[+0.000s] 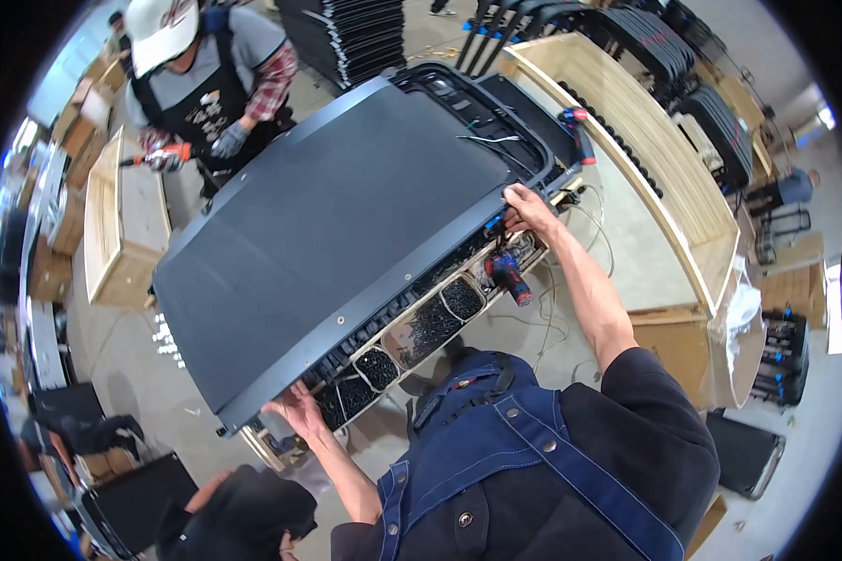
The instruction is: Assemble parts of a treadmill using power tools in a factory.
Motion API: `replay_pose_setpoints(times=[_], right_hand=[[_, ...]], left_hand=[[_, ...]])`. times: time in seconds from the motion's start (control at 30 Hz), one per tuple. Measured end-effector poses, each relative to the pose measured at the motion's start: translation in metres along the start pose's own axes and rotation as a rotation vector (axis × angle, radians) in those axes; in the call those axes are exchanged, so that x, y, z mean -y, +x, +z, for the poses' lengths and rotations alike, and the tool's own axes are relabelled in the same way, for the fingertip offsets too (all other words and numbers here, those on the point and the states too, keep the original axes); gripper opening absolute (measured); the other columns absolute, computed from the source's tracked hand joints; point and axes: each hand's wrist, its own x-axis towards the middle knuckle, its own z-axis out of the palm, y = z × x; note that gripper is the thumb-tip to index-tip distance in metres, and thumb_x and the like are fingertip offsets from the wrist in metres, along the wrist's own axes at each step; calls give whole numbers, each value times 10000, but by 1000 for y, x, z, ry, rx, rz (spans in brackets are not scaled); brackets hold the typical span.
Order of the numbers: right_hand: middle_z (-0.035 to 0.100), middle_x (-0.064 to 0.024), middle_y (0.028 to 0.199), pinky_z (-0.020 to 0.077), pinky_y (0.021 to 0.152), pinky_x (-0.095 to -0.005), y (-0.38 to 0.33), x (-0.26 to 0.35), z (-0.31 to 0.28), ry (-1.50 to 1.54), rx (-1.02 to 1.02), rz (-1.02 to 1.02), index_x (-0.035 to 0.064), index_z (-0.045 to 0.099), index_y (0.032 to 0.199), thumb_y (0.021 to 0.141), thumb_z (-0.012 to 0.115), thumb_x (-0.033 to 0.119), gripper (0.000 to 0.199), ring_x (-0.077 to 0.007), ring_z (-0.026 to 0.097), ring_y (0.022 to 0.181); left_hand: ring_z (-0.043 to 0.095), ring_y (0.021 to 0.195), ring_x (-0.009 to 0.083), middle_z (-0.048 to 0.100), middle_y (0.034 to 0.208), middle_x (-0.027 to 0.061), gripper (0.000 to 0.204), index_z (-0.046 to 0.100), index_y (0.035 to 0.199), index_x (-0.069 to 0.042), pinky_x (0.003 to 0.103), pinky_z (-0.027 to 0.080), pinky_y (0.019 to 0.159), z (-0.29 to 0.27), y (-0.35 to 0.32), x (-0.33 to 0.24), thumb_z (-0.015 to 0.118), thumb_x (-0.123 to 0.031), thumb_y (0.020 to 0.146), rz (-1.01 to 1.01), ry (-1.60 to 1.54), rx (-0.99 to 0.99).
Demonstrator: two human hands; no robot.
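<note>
I am looking down on a large dark grey panel [346,234] that lies tilted across a workbench, its long near edge running from lower left to upper right in front of me. My left hand [295,409] grips that near edge at its lower left end, fingers curled under the rim, and my right hand [529,208] holds the same edge close to the upper right corner, fingers closed over the frame. Under the edge, between my hands, sits a tray of compartments [412,337] filled with small black screws, and a red and black power driver [512,276] lies just beside the tray below my right hand. Thin wires [557,309] trail off the bench there. Behind the panel stands a long pale wooden crate [664,168], with stacks of dark panels [346,33] farther back. Across the bench a person in a white cap and black apron [201,89] holds an orange-handled tool [164,157] in gloved hands. The floor is grey concrete, with cardboard boxes [75,131] along the left wall. The panel hides most of the bench, so I cannot tell what carries it, and my left fingertips disappear beneath the rim. My blue apron [524,449] blocks the lower view.
</note>
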Motion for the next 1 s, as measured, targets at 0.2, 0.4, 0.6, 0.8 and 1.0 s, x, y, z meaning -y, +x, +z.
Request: replay_pose_setpoints(times=[0.2,0.4,0.6,0.8,1.0], right_hand=[[664,-82,815,553,579,-306,0,-14,6,67,-57,-133,126,547,1291,1004,572,493,468,-154,667,667],[687,-113,798,537,666,-335,-15,-9,-49,16,-643,-538,37,684,1077,988,640,257,242,-197,688,712],[708,-279,1040,529,890,-500,87,-141,-223,-588,-314,96,12,696,1136,920,583,279,362,-450,690,975],[709,-127,998,556,625,-339,151,-232,-235,-65,-366,428,60,542,1416,798,798,241,692,-184,674,794],[738,-85,1137,514,935,-360,232,-320,-262,-385,-346,101,4,695,1200,841,791,358,513,-200,669,1041]], left_hand=[[572,1263,243,637,1366,76,709,623,1305,-30,439,444,1136,12,8,12,689,-541,818,51,-28,-163],[682,1061,217,735,1160,64,751,684,1149,1,423,550,1009,-21,18,-34,649,-653,782,40,222,316],[481,573,125,511,684,-25,626,597,787,-105,258,392,499,35,-45,87,538,-720,886,-433,436,-561],[696,902,216,697,1091,99,517,570,1300,-68,355,574,782,10,-212,170,617,-480,990,-966,1508,-507],[694,887,207,711,1041,126,490,622,1230,-19,350,575,753,5,-247,184,646,-442,982,-813,1572,-520]])
